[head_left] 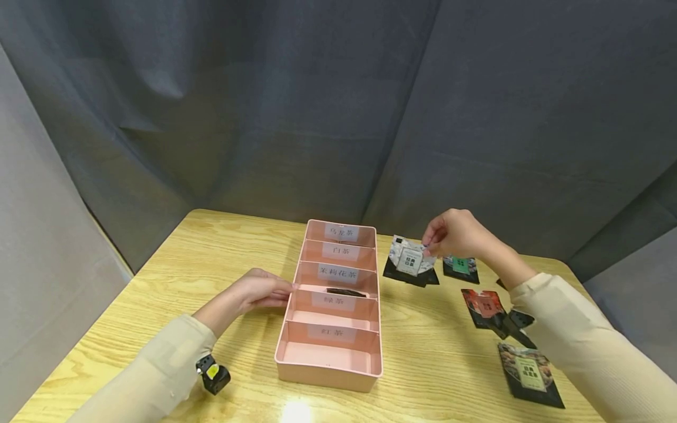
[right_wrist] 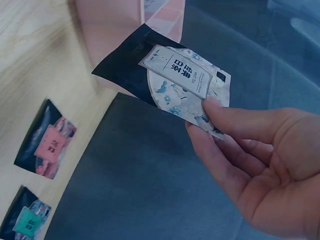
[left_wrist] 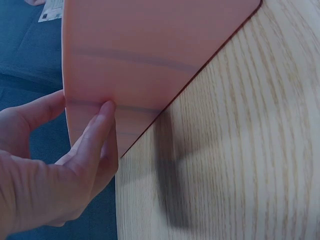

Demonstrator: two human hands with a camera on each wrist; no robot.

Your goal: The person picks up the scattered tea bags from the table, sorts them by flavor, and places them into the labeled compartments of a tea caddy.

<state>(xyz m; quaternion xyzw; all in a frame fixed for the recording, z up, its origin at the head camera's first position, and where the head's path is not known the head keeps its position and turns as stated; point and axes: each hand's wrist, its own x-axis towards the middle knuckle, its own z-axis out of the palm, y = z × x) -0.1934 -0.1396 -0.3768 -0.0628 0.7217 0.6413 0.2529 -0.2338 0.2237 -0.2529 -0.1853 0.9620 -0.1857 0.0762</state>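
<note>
A pink divided box (head_left: 328,380) with labelled compartments stands on the table. My left hand (head_left: 264,289) grips its left wall, one fingertip at the rim and others against the outside (left_wrist: 82,165). To the right of the box, my right hand (head_left: 457,235) pinches a white-and-black tea packet (head_left: 409,259) by a corner, above the table. Blue flowers and a white label show on this packet (right_wrist: 175,75) in the right wrist view. Inside the middle compartment lies a dark, thin item (head_left: 346,292), probably a packet seen nearly edge-on.
On the right side of the wooden table (head_left: 423,364) lie a green-labelled packet (head_left: 461,267), a red packet (head_left: 483,306) and a yellow-green-labelled packet (head_left: 530,374). The right forearm partly covers another dark one. A dark curtain (head_left: 317,117) hangs behind the table.
</note>
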